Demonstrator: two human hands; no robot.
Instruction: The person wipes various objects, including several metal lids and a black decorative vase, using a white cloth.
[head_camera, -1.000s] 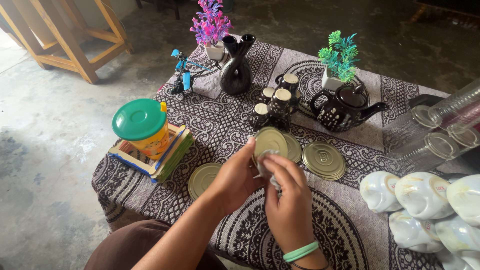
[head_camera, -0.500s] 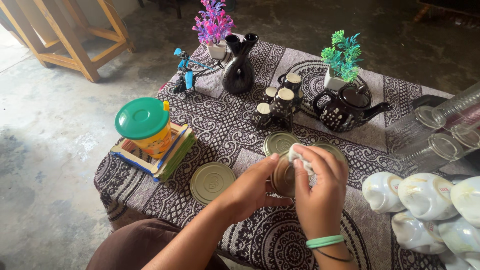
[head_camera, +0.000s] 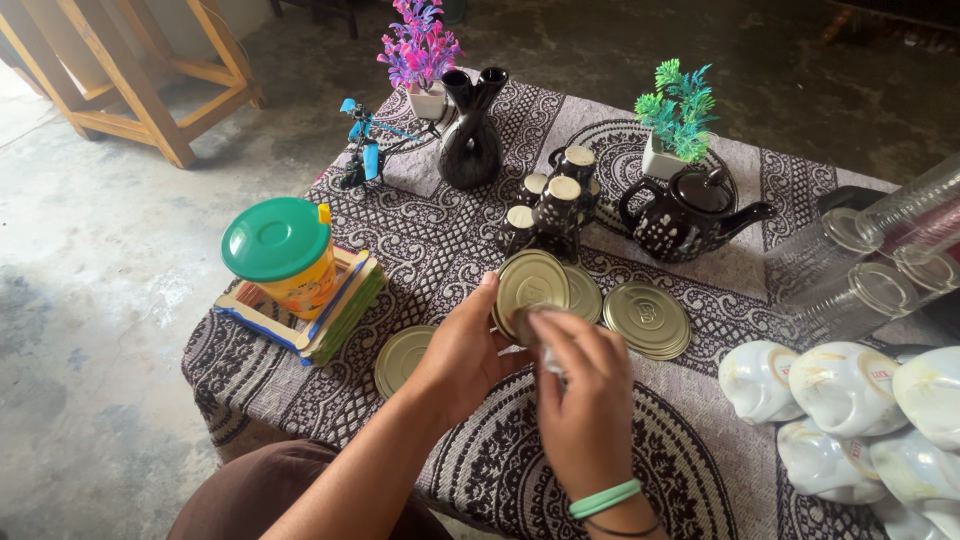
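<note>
A: What do the hands have?

B: The left hand (head_camera: 462, 352) grips a gold metal lid (head_camera: 532, 282) by its edge, fingers closed on the rim, tilting it up above the cloth (head_camera: 440, 240). The right hand (head_camera: 585, 395) is curled, fingertips pinched on something small pressed to the lid's lower face; I cannot tell what, it is hidden by the fingers.

A: So both hands are together?

B: Yes, touching at the lid, just above the table's middle. The left steadies, which looks like why it holds the rim and leaves the face free for the right.

A: Other lids?

B: A second lid (head_camera: 583, 293) lies partly under the held one, a third lid (head_camera: 647, 319) just right of that, and a fourth lid (head_camera: 403, 357) flat by the left wrist. They lie spread in a row near the person, likely to keep each within reach.

A: And farther off?

B: A yellow tub (head_camera: 283, 255) with a green cap sits on a flat stack at the left edge. A black vase (head_camera: 471, 135), small cups (head_camera: 548, 205) and a black teapot (head_camera: 688, 213) stand behind, with two potted plastic plants (head_camera: 678, 115) near them. Clear jars (head_camera: 880, 260) lie on their sides at the right, white bowls (head_camera: 850, 400) upturned below them. A green band (head_camera: 604, 497) rings the right wrist
</note>
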